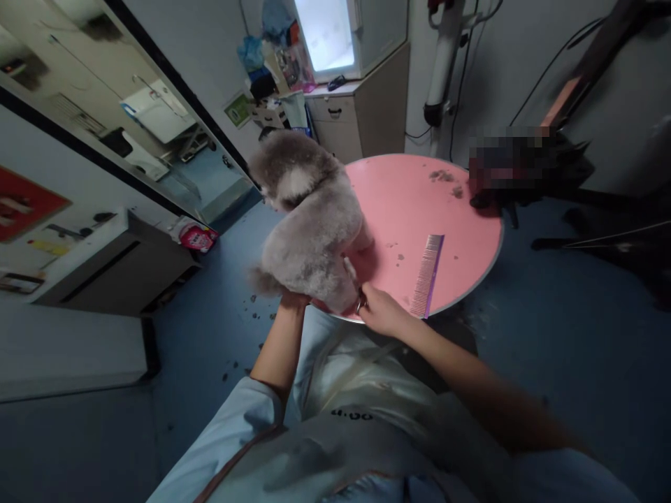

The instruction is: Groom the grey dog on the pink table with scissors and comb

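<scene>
A fluffy grey dog point(314, 234) stands on a round pink table point(388, 188), its head toward the upper left. At its rear, my left hand point(296, 299) reaches under the body; the fingers are hidden behind the fur. My right hand point(381, 307) is closed around the handles of a pair of scissors point(351, 271). Their blades point up along the dog's hind leg, close to the fur; whether they touch it I cannot tell. To the right of that hand, a purple-backed metal comb point(428, 276) lies on the table.
Clumps of cut fur point(442, 176) are scattered on the table and the blue floor. A drawer cabinet point(335, 115) stands behind, by a white upright post point(440, 84). A dark, partly blurred shape point(529, 161) adjoins the table's right edge. A grey cabinet point(112, 258) is at left.
</scene>
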`<state>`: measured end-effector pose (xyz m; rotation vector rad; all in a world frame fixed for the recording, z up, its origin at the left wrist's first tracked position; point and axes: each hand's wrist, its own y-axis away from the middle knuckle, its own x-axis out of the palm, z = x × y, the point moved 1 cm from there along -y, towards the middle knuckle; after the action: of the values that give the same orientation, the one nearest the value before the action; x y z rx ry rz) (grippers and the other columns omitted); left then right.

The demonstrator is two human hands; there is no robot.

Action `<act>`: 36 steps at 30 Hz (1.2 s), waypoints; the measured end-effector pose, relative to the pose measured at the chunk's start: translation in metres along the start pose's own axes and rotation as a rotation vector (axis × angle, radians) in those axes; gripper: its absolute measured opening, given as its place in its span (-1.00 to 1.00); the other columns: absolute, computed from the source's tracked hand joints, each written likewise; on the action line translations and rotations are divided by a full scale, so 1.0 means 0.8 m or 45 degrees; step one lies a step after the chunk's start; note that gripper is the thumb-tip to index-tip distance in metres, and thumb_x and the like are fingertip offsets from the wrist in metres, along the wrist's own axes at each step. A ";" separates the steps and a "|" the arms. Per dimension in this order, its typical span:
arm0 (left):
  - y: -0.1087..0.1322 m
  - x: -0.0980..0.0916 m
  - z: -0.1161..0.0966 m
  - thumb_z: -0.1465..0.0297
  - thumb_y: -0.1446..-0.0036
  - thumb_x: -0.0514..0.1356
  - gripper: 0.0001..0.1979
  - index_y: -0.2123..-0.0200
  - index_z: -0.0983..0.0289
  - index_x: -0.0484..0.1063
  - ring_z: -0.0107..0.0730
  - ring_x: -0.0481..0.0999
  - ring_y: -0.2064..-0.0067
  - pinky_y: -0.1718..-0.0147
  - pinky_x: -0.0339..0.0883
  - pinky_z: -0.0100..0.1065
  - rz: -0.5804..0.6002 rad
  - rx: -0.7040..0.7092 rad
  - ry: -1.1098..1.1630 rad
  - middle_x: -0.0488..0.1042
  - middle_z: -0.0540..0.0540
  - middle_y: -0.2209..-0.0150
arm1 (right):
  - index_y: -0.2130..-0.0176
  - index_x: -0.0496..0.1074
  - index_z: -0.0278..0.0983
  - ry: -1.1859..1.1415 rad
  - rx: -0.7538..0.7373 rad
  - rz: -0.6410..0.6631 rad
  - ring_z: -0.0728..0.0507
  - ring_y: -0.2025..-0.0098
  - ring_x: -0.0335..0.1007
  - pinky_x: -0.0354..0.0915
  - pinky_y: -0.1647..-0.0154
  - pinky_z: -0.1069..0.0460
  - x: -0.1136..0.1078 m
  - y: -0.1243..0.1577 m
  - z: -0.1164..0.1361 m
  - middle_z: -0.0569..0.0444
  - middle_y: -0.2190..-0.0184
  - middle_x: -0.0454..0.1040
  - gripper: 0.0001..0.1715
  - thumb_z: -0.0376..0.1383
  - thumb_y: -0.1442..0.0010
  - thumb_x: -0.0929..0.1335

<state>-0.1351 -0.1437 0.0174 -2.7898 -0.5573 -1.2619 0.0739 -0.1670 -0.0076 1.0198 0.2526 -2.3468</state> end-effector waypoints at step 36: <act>-0.004 -0.019 -0.002 0.06 -0.35 -0.19 -0.46 0.06 0.19 0.49 -0.28 0.47 0.06 -0.09 0.28 -0.13 0.130 0.091 -0.101 0.55 0.08 0.12 | 0.15 0.19 -0.25 -0.337 0.023 0.014 -0.15 0.28 0.39 0.13 0.32 0.03 0.033 0.027 0.043 -0.01 0.27 0.46 -0.69 -0.32 -0.11 0.35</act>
<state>-0.1464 -0.1460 0.0071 -2.7798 -0.4473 -1.0951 0.0505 -0.2091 -0.0020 0.7051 0.1237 -2.4451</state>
